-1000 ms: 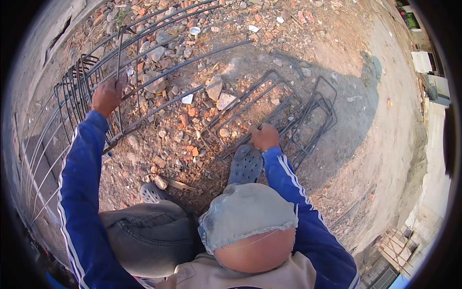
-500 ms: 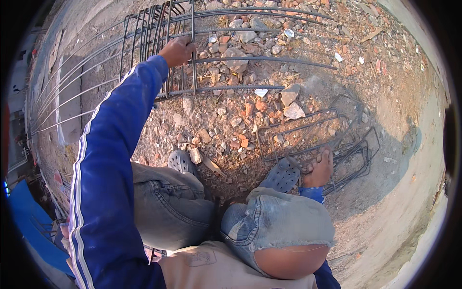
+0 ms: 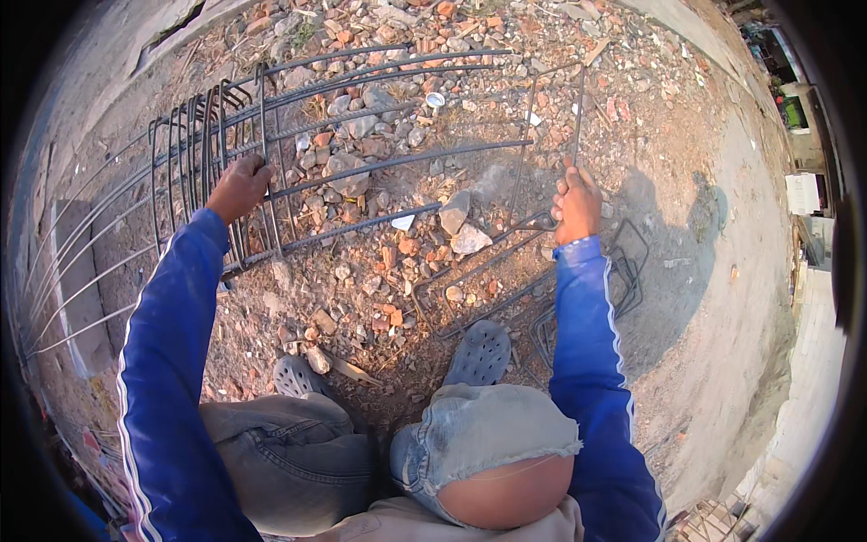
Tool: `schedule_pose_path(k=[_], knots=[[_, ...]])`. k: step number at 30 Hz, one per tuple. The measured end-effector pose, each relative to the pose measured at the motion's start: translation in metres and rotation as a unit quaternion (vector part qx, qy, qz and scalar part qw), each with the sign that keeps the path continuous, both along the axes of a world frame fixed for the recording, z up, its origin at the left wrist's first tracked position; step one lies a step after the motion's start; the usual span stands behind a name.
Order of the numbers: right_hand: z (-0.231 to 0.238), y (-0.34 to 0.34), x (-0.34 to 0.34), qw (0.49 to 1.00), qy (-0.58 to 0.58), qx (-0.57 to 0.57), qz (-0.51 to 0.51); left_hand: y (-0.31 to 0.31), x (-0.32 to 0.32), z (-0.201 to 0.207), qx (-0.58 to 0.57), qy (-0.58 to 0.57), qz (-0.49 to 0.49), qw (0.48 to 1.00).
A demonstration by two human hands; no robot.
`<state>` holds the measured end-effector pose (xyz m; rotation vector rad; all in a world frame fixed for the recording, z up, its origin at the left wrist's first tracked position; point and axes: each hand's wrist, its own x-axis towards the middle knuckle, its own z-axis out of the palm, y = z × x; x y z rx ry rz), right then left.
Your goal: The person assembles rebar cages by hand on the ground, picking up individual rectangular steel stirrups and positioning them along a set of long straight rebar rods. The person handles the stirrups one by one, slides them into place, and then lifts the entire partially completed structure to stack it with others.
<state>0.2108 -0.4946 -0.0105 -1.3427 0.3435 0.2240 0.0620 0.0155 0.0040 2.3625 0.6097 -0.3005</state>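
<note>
My left hand is closed on a stirrup that stands around the long steel bars, at the right end of a row of several stirrups. The ribbed rebars run on to the right with free ends over the rubble. In my right hand is a loose rectangular bent-wire stirrup, held up by one side to the right of the bar ends and apart from them. More loose stirrups lie on the ground beside and beneath my right forearm, which partly hides them.
Broken brick and stones cover the ground around the bars. Two larger stones lie near the lower bar's end. A concrete block sits under the bars at left. My clogs stand close to the loose stirrups.
My right hand has lifted a stirrup from the ground pile and brought it up and forward. My left hand stays on the caged bars. The view has swung to the right.
</note>
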Motion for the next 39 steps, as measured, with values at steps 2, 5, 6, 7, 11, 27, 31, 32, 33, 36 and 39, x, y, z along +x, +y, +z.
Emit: schedule_pose_path(k=[2, 5, 6, 7, 11, 27, 31, 32, 33, 36, 39], knots=[[-0.001, 0.011, 0.009, 0.973, -0.062, -0.221, 0.021, 0.0, -0.002, 0.0, 0.015, -0.021, -0.011, 1.0], [0.005, 0.015, 0.013, 0.814, -0.23, -0.534, -0.001, 0.003, -0.004, -0.003, 0.018, -0.049, -0.023, 0.998], [0.01, 0.009, 0.01, 0.799, -0.188, -0.571, -0.006, 0.004, -0.004, -0.004, 0.019, -0.067, -0.029, 0.997], [0.015, 0.003, 0.004, 0.773, -0.188, -0.606, -0.013, 0.005, -0.006, -0.005, 0.022, -0.085, -0.035, 0.996], [0.036, -0.043, -0.017, 0.971, -0.175, -0.163, -0.007, 0.007, -0.008, -0.012, 0.012, -0.057, -0.043, 0.997], [-0.062, 0.106, -0.01, 0.801, -0.118, -0.555, 0.19, -0.018, -0.021, 0.012, 0.071, -0.054, -0.032, 0.996], [-0.06, 0.116, -0.015, 0.858, -0.101, -0.499, 0.059, -0.035, -0.021, 0.026, 0.215, -0.167, -0.196, 0.942], [-0.058, 0.11, -0.013, 0.875, -0.138, -0.464, -0.003, -0.04, -0.022, 0.029, 0.237, -0.181, -0.276, 0.914], [-0.056, 0.106, -0.013, 0.89, -0.137, -0.431, -0.058, -0.047, -0.026, 0.03, 0.26, -0.202, -0.347, 0.878], [-0.039, 0.09, -0.01, 0.887, -0.224, -0.397, -0.068, -0.084, -0.043, 0.015, 0.211, -0.143, -0.427, 0.868], [-0.021, 0.098, -0.011, 0.894, -0.245, -0.374, -0.032, -0.095, -0.042, -0.003, 0.254, -0.109, -0.422, 0.863]])
